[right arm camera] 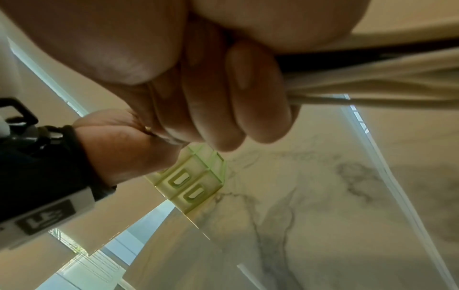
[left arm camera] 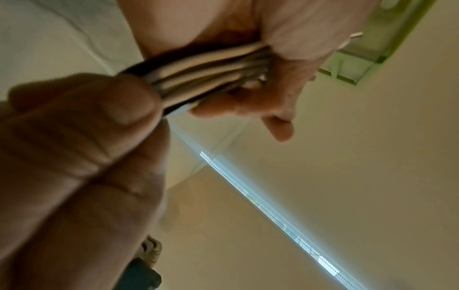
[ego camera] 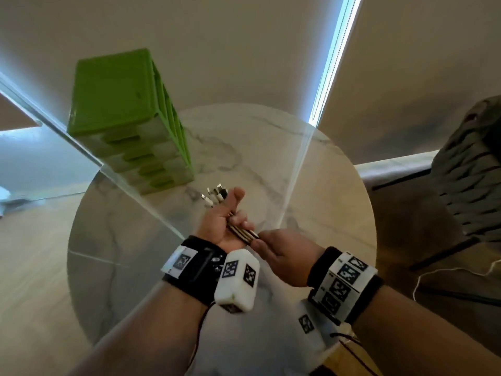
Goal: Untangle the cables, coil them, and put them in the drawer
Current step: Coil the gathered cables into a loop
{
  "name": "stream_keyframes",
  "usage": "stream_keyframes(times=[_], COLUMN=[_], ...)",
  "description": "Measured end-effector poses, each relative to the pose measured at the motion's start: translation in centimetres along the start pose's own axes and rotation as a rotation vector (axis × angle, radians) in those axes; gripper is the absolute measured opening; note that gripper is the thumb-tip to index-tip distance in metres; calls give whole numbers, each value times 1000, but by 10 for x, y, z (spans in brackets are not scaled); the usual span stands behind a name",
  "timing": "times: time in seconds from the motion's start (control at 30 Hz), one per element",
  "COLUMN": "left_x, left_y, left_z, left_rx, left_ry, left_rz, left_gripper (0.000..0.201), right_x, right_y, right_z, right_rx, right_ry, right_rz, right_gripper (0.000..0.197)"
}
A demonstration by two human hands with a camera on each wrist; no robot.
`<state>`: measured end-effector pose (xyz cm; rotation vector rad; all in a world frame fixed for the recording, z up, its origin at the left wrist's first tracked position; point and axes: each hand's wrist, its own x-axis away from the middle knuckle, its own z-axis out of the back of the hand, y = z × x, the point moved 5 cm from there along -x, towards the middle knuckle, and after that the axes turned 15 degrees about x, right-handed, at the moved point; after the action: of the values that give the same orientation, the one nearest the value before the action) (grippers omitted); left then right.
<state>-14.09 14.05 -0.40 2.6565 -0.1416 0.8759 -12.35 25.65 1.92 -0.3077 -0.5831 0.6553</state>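
White and black cables [ego camera: 242, 232] bundled straight, plugs near green drawer unit [ego camera: 127, 115].

- The bundle of white and black cables [ego camera: 242, 232] vanishes inside the right hand [ego camera: 282, 253]; whatever hangs beyond it is hidden.
- The left hand [ego camera: 222, 218] covers the bundle's middle.
- The green plastic drawer tower [right arm camera: 196, 184] is mostly hidden behind curled fingers [right arm camera: 258, 88] in the right wrist view.

— Where does the drawer unit [ego camera: 130, 118] stand?
— On the table [ego camera: 311, 191], far left.
— And the cables [ego camera: 242, 232]?
— Above the table, nearer than the unit, between the left hand [ego camera: 222, 221] and right hand [ego camera: 282, 253].
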Motion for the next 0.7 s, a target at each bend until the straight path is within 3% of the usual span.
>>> stream_keyframes(times=[0.1,0.23,0.37,0.43,0.5,0.57,0.67,0.7], left_x=[-4,-6,-3,-1,1,3,3,2], left_y=[11,24,36,45,53,57,69,76], left_z=[6,7,7,5,7,12,28,38], left_rx=[-21,-78,56,25,-14,-18,35,-60], left_ry=[17,73,69,-19,-54,-34,65,116], left_rz=[-97,-182,-118,-73,-66,-87,-149,-209], left_gripper=[42,57,50,58,55,46,14,20], right_x=[-7,-17,-23,-24,-24,-22,-21,-22], right_y=[-7,-14,-23,-24,-23,-22,-16,-11], right_z=[-5,-8,-4,-8,-10,2,24,27], right_rx=[-80,-167,61,-87,-190,-107,32,78], right_ry=[-73,-53,75,-17,-111,-98,-87,-127], right_rz=[-11,-24,-34,-7,-2,12,-2,-24], right_gripper=[35,39,39,38,41,43,47,49])
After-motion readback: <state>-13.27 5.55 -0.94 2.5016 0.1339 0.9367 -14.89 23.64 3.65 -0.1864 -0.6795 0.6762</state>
